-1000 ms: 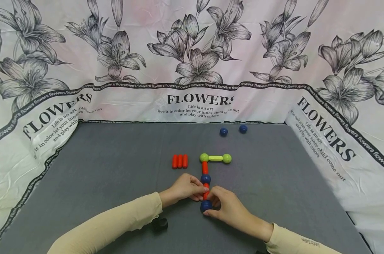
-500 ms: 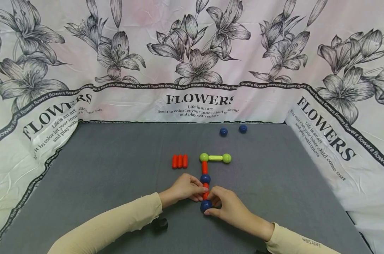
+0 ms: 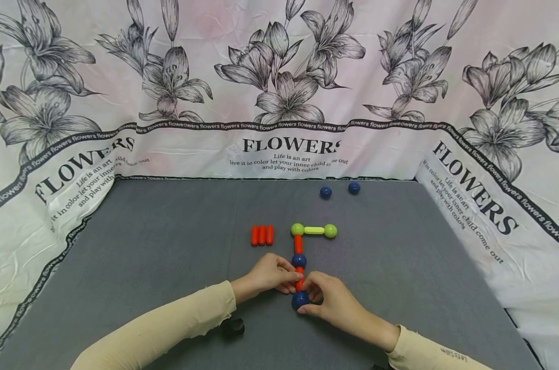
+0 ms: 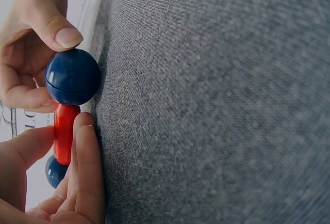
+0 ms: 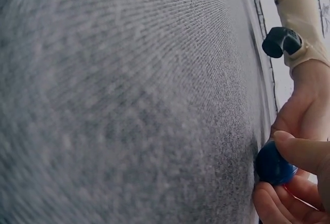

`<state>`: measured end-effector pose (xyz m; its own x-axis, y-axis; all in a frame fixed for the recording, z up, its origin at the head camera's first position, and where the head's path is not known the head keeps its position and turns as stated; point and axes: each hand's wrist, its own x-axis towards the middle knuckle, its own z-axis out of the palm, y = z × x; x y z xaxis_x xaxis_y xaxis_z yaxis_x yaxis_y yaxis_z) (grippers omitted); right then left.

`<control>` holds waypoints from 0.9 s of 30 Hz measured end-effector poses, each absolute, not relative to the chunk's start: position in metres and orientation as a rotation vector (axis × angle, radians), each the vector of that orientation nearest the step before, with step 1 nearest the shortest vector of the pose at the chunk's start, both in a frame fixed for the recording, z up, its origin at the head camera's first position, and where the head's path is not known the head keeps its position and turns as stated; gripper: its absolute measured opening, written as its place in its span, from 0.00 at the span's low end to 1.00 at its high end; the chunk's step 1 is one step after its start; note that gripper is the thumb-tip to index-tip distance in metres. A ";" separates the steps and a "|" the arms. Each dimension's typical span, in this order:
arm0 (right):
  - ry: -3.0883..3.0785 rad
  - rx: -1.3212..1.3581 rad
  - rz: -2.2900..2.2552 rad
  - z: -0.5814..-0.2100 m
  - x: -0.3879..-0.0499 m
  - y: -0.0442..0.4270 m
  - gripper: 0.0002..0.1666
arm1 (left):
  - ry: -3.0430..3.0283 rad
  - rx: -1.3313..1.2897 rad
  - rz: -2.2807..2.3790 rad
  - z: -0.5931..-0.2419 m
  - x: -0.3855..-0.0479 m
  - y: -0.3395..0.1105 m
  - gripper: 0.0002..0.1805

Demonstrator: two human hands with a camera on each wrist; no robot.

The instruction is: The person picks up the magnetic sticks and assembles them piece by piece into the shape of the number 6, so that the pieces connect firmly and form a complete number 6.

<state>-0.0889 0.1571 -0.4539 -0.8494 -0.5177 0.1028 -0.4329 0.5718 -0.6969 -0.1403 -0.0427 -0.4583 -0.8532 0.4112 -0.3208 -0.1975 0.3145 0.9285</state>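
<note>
In the head view, a chain of rods and balls runs toward the person. At its far end a green rod (image 3: 314, 230) joins two green balls (image 3: 330, 231). Below come a red rod (image 3: 298, 244), a blue ball (image 3: 299, 261), a second red rod (image 4: 63, 133) and a nearer blue ball (image 4: 73, 77). My left hand (image 3: 269, 275) pinches the second red rod between thumb and fingers. With thumb and fingers, my right hand (image 3: 334, 303) grips the nearer blue ball, which touches that rod's end. The right fingertips are partly hidden behind the ball.
Several loose pieces lie on the grey cloth (image 3: 168, 231): a row of red rods (image 3: 262, 235) left of the chain and two blue balls (image 3: 325, 192) near the back edge. A flower-printed curtain (image 3: 289, 103) encloses the back and sides.
</note>
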 end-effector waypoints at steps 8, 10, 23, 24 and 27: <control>2.675 -0.806 -1.144 -0.454 -0.090 0.157 0.21 | 2.059 0.190 1.575 -0.457 -0.140 -0.044 0.13; 2.677 -0.804 -1.147 -0.454 -0.090 0.157 0.22 | 2.053 0.186 1.574 -0.455 -0.139 -0.045 0.13; 2.665 -0.790 -1.178 -0.455 -0.089 0.156 0.22 | 2.077 0.218 1.550 -0.454 -0.135 -0.059 0.16; 2.664 -0.791 -1.177 -0.455 -0.090 0.156 0.22 | 2.086 0.223 1.547 -0.455 -0.133 -0.059 0.16; 2.647 -0.802 -1.166 -0.454 -0.091 0.158 0.22 | 2.115 0.247 1.541 -0.456 -0.129 -0.061 0.17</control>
<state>-0.0909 0.1577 -0.4539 -0.8480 -0.5234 0.0833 -0.4148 0.5577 -0.7190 -0.1294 -0.0608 -0.4564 -0.8548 0.4294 -0.2915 -0.1460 0.3401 0.9290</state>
